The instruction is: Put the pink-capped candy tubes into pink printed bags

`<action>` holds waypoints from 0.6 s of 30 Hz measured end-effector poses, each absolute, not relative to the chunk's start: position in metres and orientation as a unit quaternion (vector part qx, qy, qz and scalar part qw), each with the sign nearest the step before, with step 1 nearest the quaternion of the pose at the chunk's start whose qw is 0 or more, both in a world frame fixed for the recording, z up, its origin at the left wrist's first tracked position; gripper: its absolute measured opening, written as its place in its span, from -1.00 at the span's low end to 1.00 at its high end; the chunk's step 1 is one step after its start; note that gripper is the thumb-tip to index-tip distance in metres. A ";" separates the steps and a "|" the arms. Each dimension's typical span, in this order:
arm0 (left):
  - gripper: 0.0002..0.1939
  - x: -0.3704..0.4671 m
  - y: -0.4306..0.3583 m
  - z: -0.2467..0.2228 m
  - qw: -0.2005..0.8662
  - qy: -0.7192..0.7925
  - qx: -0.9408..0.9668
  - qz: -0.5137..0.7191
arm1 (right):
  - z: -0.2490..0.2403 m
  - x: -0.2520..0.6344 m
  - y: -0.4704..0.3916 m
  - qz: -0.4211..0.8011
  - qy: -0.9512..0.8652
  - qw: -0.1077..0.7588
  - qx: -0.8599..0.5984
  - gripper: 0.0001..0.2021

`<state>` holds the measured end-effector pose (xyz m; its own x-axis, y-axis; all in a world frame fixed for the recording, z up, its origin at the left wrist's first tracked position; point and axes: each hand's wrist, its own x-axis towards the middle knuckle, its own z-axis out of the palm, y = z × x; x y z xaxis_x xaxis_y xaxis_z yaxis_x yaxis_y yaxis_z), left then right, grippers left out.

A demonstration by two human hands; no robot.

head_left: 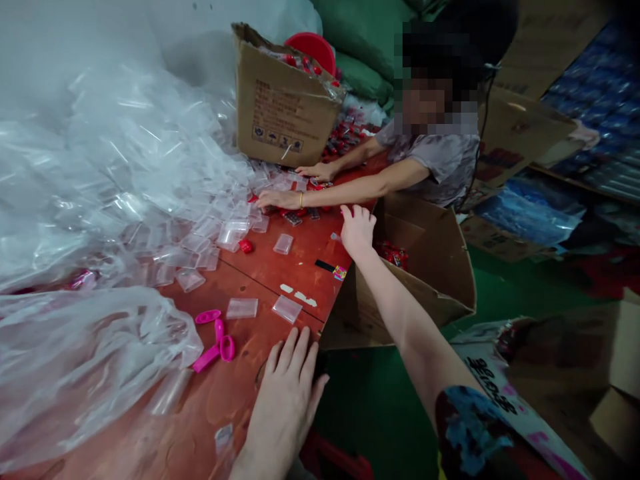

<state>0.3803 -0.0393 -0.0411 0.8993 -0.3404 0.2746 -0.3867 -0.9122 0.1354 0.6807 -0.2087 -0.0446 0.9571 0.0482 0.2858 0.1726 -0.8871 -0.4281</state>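
Observation:
My left hand lies at the edge of the red-brown table, fingers stretched out, holding nothing. Just beyond its fingertips is a clear plastic sleeve. My right hand reaches forward to the table's right edge beside an open cardboard box; its fingers are bent, and whether anything is in them cannot be made out. Red packed items lie inside that box. Bright pink plastic pieces rest left of my left hand. A red piece sits near the scattered clear sleeves.
A person across the table reaches both hands into the sleeves and red items. Behind stands a filled cardboard carton with a red tub. Clear plastic heaps and a plastic bag cover the left side.

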 end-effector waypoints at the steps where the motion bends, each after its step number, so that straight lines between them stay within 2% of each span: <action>1: -0.60 0.381 -0.038 -0.041 0.071 -0.182 0.974 0.116 | -0.050 0.686 -0.207 -0.126 -0.061 0.193 -0.971 -0.54; 4: -0.55 0.388 -0.040 -0.039 0.019 -0.171 0.981 0.084 | -0.066 0.699 -0.203 -0.073 -0.071 0.109 -0.989 -0.46; 9: -0.51 0.393 -0.044 -0.035 0.008 -0.165 0.985 0.040 | -0.070 0.713 -0.202 -0.015 -0.061 0.079 -0.995 -0.37; 13: -0.54 0.392 -0.044 -0.033 0.019 -0.150 0.988 0.032 | -0.057 0.689 -0.185 -0.099 -0.062 0.078 -0.990 -0.42; 15: -0.54 0.390 -0.043 -0.033 0.016 -0.150 0.988 0.033 | -0.055 0.663 -0.172 -0.148 -0.069 0.102 -0.981 -0.45; 18: -0.51 0.387 -0.043 -0.034 0.010 -0.159 0.986 0.038 | -0.060 0.627 -0.157 -0.150 -0.059 0.151 -0.975 -0.50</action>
<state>0.3866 -0.0427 -0.0336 0.9463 -0.3137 0.0778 -0.3152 -0.9490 0.0077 0.6266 -0.1574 -0.0596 0.9483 0.0691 0.3097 0.1596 -0.9475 -0.2772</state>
